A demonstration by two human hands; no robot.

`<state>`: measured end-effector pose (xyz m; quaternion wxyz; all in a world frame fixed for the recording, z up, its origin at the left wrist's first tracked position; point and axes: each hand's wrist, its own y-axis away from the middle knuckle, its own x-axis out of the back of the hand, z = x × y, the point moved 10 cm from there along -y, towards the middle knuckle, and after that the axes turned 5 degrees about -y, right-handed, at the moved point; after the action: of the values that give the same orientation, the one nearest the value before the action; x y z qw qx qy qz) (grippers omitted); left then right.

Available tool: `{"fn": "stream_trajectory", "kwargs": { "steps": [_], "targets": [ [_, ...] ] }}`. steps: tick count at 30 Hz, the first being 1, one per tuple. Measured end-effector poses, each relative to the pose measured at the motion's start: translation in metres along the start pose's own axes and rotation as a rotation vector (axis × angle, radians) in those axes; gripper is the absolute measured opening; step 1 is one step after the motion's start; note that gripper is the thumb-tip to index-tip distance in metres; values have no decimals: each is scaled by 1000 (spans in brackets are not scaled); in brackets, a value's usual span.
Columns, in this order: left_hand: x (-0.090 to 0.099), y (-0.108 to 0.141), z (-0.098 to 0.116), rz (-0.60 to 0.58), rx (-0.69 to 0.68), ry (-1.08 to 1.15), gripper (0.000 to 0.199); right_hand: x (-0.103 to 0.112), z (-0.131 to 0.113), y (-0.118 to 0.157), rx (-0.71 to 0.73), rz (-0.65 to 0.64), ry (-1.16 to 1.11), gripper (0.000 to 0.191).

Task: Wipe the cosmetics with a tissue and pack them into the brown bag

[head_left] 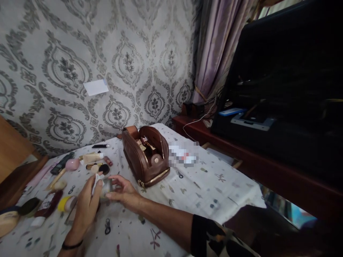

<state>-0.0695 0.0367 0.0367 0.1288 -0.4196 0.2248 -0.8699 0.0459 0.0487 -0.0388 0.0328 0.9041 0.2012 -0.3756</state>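
- where's the pale jar (pixel 107 187)?
- nearer us and left of the brown bag (pixel 134 159); right hand (pixel 125 192) grips it, left hand (pixel 89 200) pinches something white (pixel 97 181) beside it.
- its long axis?
- too blurred to tell; it looks cloudy, grey-green.

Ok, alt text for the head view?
The left hand, gripping a white cloth or tissue, and the right hand meet at a small jar above a patterned tablecloth. Cosmetics sit to the left; an open brown bag stands beyond the hands.
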Motion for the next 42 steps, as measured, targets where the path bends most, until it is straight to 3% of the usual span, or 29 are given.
{"fn": "stream_trajectory", "kwargs": {
  "steps": [9,14,16,22,26,31,35,42],
  "targets": [
    [8,8,-14,78,80,39,42,-7,-8,7,21,-36,186,71],
    [17,18,-40,216,301,53,55,-5,-4,7,6,1,139,73],
    [20,20,-40,242,335,57,58,-3,-2,6,1,26,48,73],
    [4,14,10,32,75,193,35,6,3,2,-47,81,-210,60],
    [-4,16,31,-45,-106,173,38,10,14,0,-183,79,-281,44],
    [-11,19,36,-94,-188,127,54,8,26,2,-342,58,-315,51],
    [-11,17,28,-75,-133,113,55,3,27,3,-364,18,-322,48],
    [-11,12,16,-56,-71,154,44,-2,16,3,-246,-23,-314,45]
  ]
}}
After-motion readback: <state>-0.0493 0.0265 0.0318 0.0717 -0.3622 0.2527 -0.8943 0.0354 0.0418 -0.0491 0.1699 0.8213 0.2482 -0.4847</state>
